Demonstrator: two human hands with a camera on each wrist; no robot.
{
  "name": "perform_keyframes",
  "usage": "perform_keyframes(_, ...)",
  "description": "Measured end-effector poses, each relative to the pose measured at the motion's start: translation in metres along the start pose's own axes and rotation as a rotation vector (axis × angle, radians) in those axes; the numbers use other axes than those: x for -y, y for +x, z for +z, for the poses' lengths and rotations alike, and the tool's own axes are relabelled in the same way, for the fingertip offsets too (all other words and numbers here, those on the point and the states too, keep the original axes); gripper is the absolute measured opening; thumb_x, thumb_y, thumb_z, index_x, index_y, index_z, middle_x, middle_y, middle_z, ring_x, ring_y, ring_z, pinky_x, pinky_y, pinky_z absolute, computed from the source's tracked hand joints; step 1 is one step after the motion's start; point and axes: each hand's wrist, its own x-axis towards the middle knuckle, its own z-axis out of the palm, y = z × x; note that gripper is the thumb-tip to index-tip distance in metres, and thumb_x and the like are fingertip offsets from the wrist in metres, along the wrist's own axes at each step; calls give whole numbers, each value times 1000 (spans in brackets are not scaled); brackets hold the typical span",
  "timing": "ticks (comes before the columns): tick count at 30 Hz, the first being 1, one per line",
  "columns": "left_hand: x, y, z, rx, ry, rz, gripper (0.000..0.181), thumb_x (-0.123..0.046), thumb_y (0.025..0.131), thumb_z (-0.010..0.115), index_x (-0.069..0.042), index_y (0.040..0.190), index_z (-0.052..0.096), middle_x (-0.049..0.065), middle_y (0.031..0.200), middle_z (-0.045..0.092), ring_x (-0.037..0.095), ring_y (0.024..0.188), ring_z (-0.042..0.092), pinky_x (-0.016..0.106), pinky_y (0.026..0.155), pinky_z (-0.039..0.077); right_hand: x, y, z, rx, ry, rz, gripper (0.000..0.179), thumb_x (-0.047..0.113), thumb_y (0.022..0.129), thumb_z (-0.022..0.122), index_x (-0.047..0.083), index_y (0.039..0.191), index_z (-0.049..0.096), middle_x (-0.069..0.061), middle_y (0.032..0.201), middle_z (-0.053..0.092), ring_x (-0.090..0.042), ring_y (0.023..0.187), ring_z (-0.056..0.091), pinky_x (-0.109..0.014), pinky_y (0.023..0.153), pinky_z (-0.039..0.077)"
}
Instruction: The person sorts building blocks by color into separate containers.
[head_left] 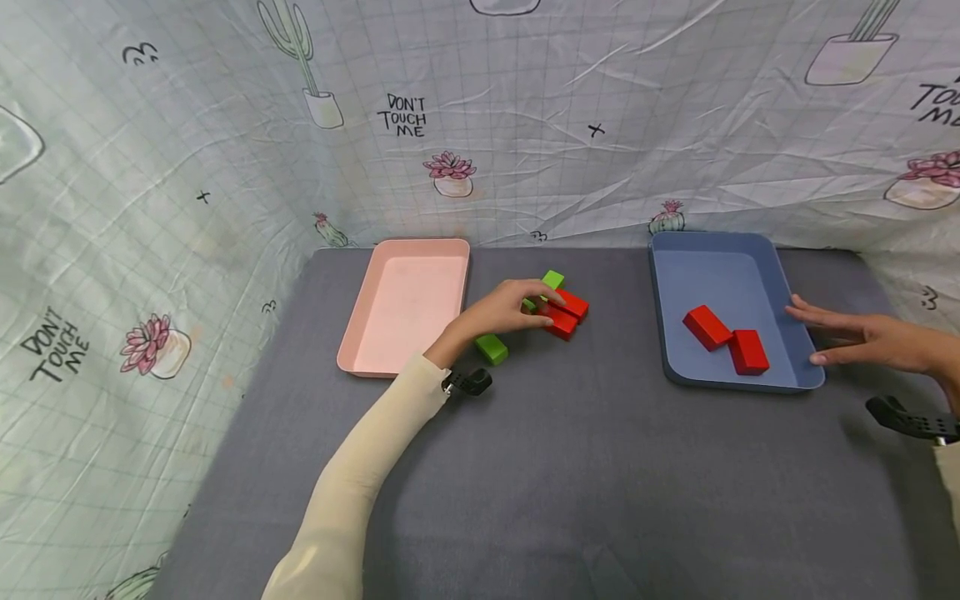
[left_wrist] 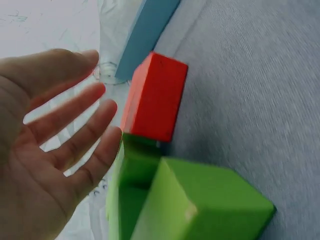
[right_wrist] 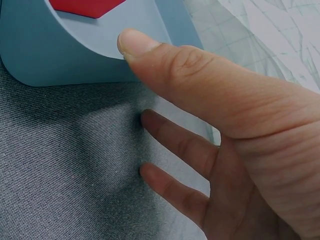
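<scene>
My left hand (head_left: 504, 312) hovers at two red blocks (head_left: 561, 325) lying side by side mid-table, its thumb and fingers loosely bent over them. In the left wrist view the fingers (left_wrist: 82, 142) are spread, with nothing between them, beside a red block (left_wrist: 162, 100) and a large green block (left_wrist: 200, 202). One green block (head_left: 491, 348) lies under the wrist; other green blocks (head_left: 553, 278) sit behind the fingers, partly hidden. My right hand (head_left: 870, 337) is at the right side of the blue tray (head_left: 720, 275), fingers extended, thumb right at the rim.
Two red blocks (head_left: 707, 327) lie inside the blue tray. A pink tray (head_left: 416, 308) stands left of the loose blocks, holding nothing. Patterned cloth (head_left: 540, 133) hangs along the back and left edges of the grey table (head_left: 570, 483).
</scene>
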Motion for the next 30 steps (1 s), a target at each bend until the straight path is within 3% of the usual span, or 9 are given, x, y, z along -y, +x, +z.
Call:
perform_keyframes(7, 11, -1, 3, 23, 140, -44, 36, -15, 92, 77, -7, 126, 70, 7, 124, 67, 16, 99, 65, 22, 80, 49, -2, 1, -1, -2, 2, -2, 88, 10, 98, 65, 10, 163, 7, -24, 164, -18, -60, 145, -7, -86, 101, 10)
perform_keyframes(12, 13, 1, 3, 38, 177, -55, 36, -16, 92, 78, -7, 126, 69, 7, 117, 68, 17, 95, 63, 24, 80, 48, -3, 1, -1, -4, 0, -3, 87, 11, 98, 65, 12, 164, 8, -16, 165, -20, -57, 147, -7, -85, 102, 9)
perform_keyframes(18, 14, 3, 2, 41, 195, -85, 35, -16, 92, 78, -10, 125, 71, 5, 104, 70, 16, 92, 63, 22, 78, 47, -1, 3, -1, 0, 2, -6, 88, 11, 98, 65, 9, 163, 7, -24, 164, -19, -59, 145, -7, -86, 102, 9)
perform_keyframes(20, 14, 2, 3, 38, 189, -89, 33, -16, 92, 78, -11, 124, 72, 4, 101, 71, 15, 91, 63, 21, 76, 48, -1, 3, 0, -3, -2, -10, 88, 11, 98, 65, 10, 163, 6, -20, 165, -19, -52, 149, -10, -85, 102, 10)
perform_keyframes(22, 13, 2, 3, 40, 183, -84, 33, -15, 91, 78, -11, 123, 73, 4, 103, 72, 14, 92, 63, 20, 77, 48, -3, 2, 1, -14, -19, -18, 86, 11, 99, 64, 12, 164, 7, -2, 167, -21, -19, 154, -15, -83, 105, 9)
perform_keyframes(25, 9, 0, 5, 46, 169, -68, 32, -13, 91, 78, -11, 122, 72, 3, 107, 72, 13, 93, 64, 19, 79, 49, -5, 0, 3, -37, -32, -41, 84, 10, 99, 63, 16, 164, 10, 31, 157, -11, 26, 132, -4, -82, 107, 6)
perform_keyframes(27, 8, -1, 5, 49, 156, -61, 32, -11, 91, 78, -10, 122, 71, 4, 107, 72, 13, 93, 64, 19, 80, 51, -6, -1, 4, -50, -33, -58, 84, 8, 99, 63, 17, 164, 11, 43, 147, -2, 34, 116, 9, -80, 108, 2)
perform_keyframes(30, 6, -2, 8, 52, 134, -66, 33, -8, 89, 79, -8, 122, 70, 6, 101, 71, 14, 89, 65, 19, 78, 52, -6, 0, 4, -53, -24, -67, 84, 7, 99, 63, 18, 165, 11, 47, 142, 2, 35, 114, 10, -83, 105, 4)
